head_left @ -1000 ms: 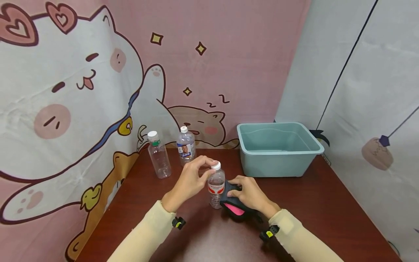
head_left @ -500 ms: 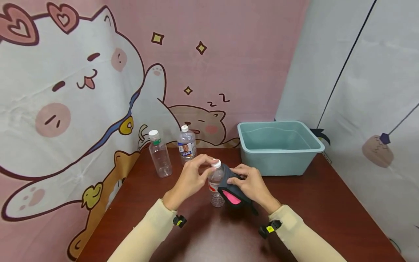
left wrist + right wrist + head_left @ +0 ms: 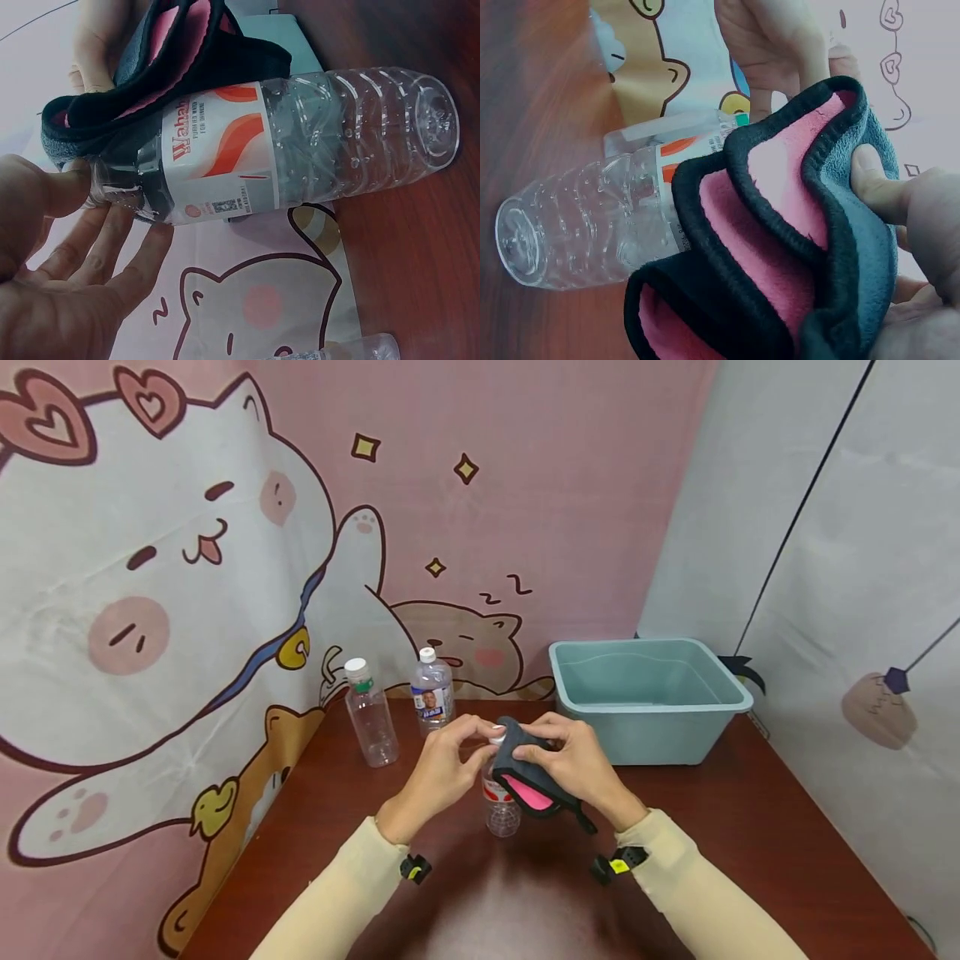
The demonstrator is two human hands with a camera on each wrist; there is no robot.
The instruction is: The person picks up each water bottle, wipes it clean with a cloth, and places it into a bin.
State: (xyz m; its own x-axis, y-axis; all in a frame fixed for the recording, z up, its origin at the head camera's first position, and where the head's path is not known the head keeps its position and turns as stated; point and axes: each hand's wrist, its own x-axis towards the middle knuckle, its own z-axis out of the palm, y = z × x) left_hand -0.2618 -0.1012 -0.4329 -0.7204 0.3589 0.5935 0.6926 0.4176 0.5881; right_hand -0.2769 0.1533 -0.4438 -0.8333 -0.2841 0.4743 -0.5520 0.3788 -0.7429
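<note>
A clear plastic water bottle with a white cap and a red-and-white label stands upright on the table. My left hand pinches it at the cap, thumb on one side and fingers on the other. In my right hand is a folded cloth, dark grey outside, pink inside, with black edging. The cloth lies against the bottle's neck and upper side and hides part of them. From the right wrist view, several pink folds of the cloth hang open in front of the label.
Behind my left hand stand two other clear bottles, one with a green neck band and one with a blue-and-white label. A pale teal tub sits at the back right of the brown table. A printed curtain rises behind.
My right hand has raised the cloth along the bottle from its lower side to the neck, near the cap. My left hand stays at the cap.
</note>
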